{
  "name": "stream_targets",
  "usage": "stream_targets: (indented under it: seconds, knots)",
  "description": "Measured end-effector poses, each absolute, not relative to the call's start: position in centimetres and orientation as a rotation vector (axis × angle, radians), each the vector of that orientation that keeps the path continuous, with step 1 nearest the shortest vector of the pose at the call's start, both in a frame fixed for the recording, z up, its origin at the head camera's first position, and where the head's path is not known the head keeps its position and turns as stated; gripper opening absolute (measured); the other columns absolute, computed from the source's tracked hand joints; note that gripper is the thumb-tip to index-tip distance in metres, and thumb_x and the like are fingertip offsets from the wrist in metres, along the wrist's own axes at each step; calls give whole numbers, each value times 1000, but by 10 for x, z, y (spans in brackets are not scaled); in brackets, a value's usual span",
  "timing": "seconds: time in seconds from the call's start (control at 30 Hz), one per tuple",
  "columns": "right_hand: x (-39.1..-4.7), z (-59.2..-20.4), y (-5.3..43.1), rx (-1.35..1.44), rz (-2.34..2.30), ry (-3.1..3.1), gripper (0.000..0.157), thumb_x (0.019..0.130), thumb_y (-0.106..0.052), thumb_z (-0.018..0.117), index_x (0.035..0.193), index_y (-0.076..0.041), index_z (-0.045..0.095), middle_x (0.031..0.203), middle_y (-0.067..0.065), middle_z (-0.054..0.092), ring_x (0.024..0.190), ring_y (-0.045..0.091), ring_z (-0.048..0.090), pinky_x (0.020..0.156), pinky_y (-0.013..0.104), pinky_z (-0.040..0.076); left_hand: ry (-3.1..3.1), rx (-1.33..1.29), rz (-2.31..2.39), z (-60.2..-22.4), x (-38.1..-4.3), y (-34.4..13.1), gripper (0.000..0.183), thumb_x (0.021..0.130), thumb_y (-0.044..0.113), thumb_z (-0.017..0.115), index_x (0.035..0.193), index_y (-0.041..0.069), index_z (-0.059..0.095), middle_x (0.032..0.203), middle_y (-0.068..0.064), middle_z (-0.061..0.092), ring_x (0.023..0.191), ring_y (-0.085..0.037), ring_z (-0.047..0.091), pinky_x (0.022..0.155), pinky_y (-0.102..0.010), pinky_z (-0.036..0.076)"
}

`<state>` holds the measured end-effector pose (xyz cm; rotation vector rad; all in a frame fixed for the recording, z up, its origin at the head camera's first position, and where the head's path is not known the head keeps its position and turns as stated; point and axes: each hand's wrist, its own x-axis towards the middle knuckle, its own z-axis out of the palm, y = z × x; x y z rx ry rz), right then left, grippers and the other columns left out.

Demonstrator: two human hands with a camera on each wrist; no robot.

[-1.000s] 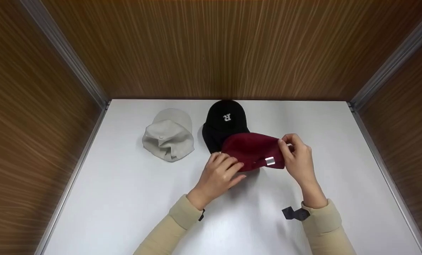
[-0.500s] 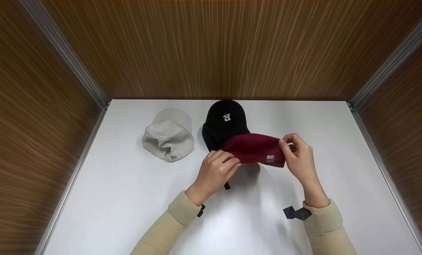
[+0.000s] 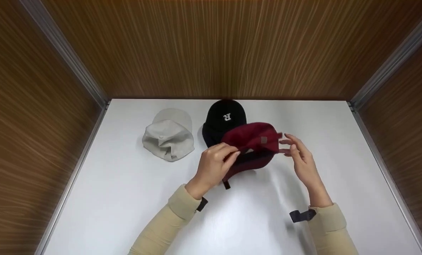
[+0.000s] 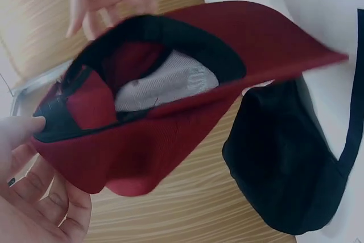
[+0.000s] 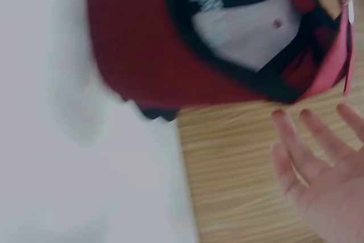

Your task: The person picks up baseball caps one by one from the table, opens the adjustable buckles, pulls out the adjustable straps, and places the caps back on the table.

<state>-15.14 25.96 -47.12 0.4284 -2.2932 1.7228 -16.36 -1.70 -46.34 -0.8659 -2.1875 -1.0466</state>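
Note:
A dark red baseball cap (image 3: pixel 249 136) is held above the table with its inside showing, including the pale lining (image 4: pixel 170 81). My left hand (image 3: pixel 212 163) pinches its edge between thumb and fingers, on the near left in the head view. Beside the cap's right end is my right hand (image 3: pixel 303 161), fingers spread and loosely extended. The right wrist view shows those fingertips (image 5: pixel 282 119) close to the cap's rim; whether they touch it I cannot tell. Behind the red cap lies a black cap (image 3: pixel 225 118) with a white letter R, partly covered from view.
To the left on the white table (image 3: pixel 101 198), a light grey cap (image 3: pixel 168 140) lies with its crown crumpled. A black strap end (image 3: pixel 226 184) pokes out below the red cap. Wood-patterned panels (image 3: pixel 211 49) enclose the back and both sides.
The red cap has turned so its inside now faces the near side. My right hand has let go of its edge and drawn slightly right, while the left keeps its pinch.

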Motion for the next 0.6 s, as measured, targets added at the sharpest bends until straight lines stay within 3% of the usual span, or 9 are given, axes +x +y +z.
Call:
stream_targets:
  seconds: [0.17, 0.3, 0.43, 0.6]
  knots:
    - [-160, -501, 261, 451, 1909, -2329, 47, 99, 7, 48, 144, 11, 36, 126, 35, 53, 106, 44, 61, 87, 24, 50, -2207, -832, -1020, -462, -168, -20, 12, 94, 16, 68, 92, 7, 75, 86, -1, 69, 80, -14, 65, 74, -28, 52]
    - [-171, -519, 254, 388, 1949, -2366, 51, 96, 8, 54, 145, 9, 38, 127, 34, 54, 108, 35, 63, 86, 20, 49, -2217, -823, -956, -463, -173, -22, 12, 95, 16, 68, 93, 6, 75, 85, -2, 68, 78, -15, 65, 73, -30, 52]
    - [-181, -522, 245, 342, 1891, -2448, 50, 98, 4, 54, 145, 10, 37, 128, 35, 53, 112, 36, 60, 87, 19, 48, -2214, -828, -906, -464, -176, -24, 13, 95, 16, 67, 94, 6, 75, 85, -2, 68, 78, -16, 65, 72, -32, 52]
    - [-201, -537, 239, 356, 1789, -2559, 51, 100, -5, 56, 145, 9, 37, 129, 34, 53, 116, 45, 55, 96, 37, 46, -2216, -843, -872, -467, -176, -25, 12, 94, 16, 68, 93, 7, 76, 86, -2, 68, 78, -16, 65, 71, -33, 51]
